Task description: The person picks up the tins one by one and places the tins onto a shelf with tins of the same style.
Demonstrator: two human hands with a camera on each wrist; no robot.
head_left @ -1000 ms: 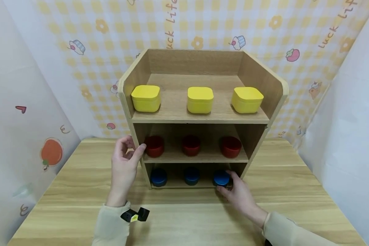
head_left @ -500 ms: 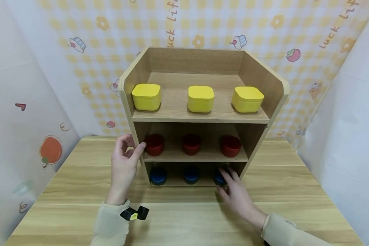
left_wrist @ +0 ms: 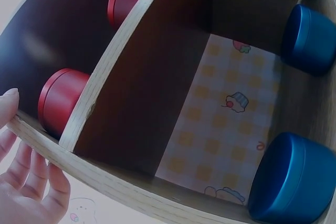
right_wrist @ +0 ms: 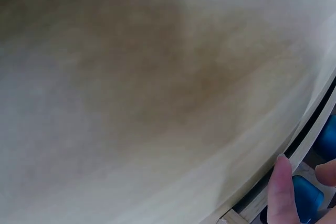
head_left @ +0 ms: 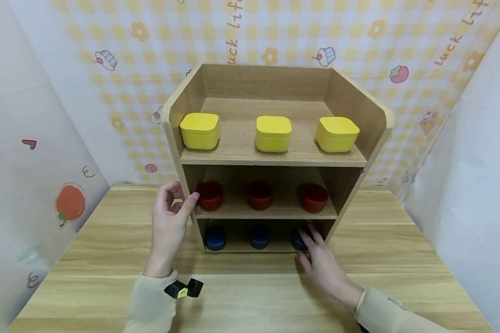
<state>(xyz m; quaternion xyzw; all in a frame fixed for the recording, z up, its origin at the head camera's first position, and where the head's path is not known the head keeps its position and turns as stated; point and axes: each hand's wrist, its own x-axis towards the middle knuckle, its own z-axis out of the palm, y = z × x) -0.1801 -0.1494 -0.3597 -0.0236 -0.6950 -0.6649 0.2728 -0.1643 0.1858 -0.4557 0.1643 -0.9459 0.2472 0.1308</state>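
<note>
My left hand (head_left: 169, 215) grips the left side panel of a wooden shelf unit (head_left: 273, 162), thumb at the front edge and fingers outside it. In the left wrist view that panel (left_wrist: 126, 195) runs between thumb and fingertips. At the lower right my right hand (head_left: 327, 268) reaches to the rightmost blue round tin (head_left: 298, 241); its fingers lie loosely over the tin, the thumb low in front. A finger (right_wrist: 282, 195) overlaps this tin (right_wrist: 308, 198) in the right wrist view. Two more blue tins, left (head_left: 215, 238) and middle (head_left: 259, 237), share the bottom shelf.
Three red round tins, left (head_left: 210, 196), middle (head_left: 259, 195) and right (head_left: 314, 198), stand on the middle shelf. On top are three yellow boxes, left (head_left: 200, 132), middle (head_left: 273, 134) and right (head_left: 337, 134). A wooden table (head_left: 250, 296) lies beneath; a checked cloth (head_left: 275, 27) hangs behind.
My right hand's fingers have come up from around the rightmost blue tin to lie over its top, the thumb dropping slightly away. The left hand keeps its hold on the panel.
</note>
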